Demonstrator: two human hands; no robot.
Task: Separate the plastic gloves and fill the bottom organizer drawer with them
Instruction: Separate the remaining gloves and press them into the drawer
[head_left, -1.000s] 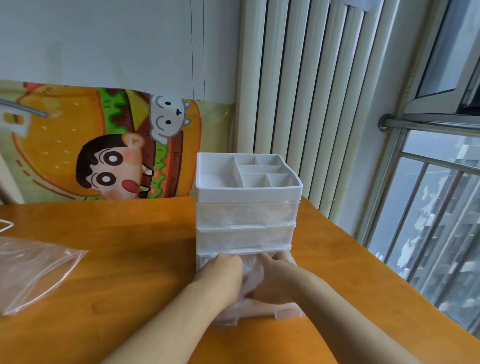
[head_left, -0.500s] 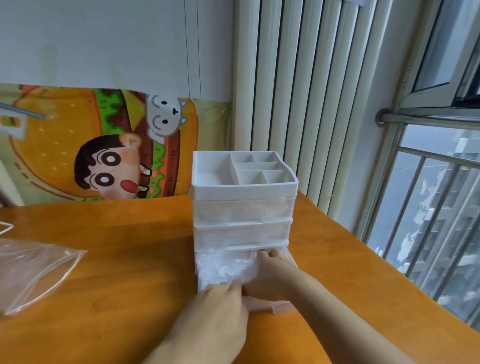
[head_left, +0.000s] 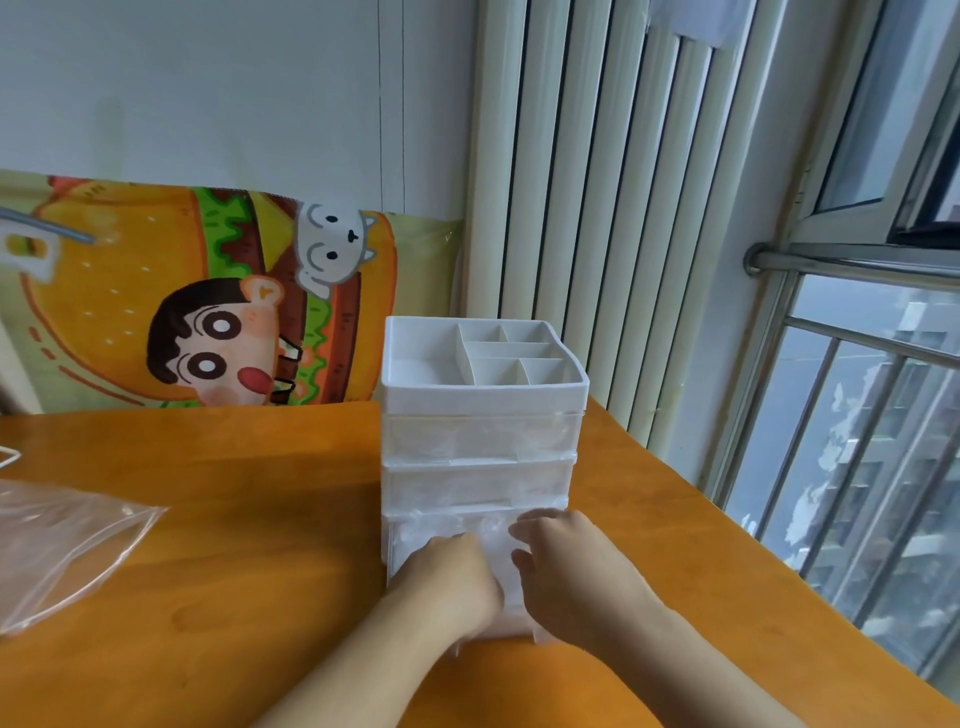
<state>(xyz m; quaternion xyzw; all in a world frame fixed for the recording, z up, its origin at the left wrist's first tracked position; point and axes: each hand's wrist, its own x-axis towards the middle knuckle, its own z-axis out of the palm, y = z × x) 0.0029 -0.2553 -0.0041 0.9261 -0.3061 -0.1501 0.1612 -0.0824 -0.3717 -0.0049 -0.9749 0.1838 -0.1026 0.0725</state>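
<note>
plastic gloves (head_left: 441, 530) in open bottom drawer (head_left: 540, 635)

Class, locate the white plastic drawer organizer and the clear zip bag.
White plastic drawer organizer (head_left: 483, 400): head view, front rim of top tray.
Clear zip bag (head_left: 57, 551): head view, middle of bag.

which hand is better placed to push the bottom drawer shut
Right, probably. The right hand lies over the pulled-out bottom drawer near its front edge; the left hand is pressing the plastic gloves down inside.
</note>
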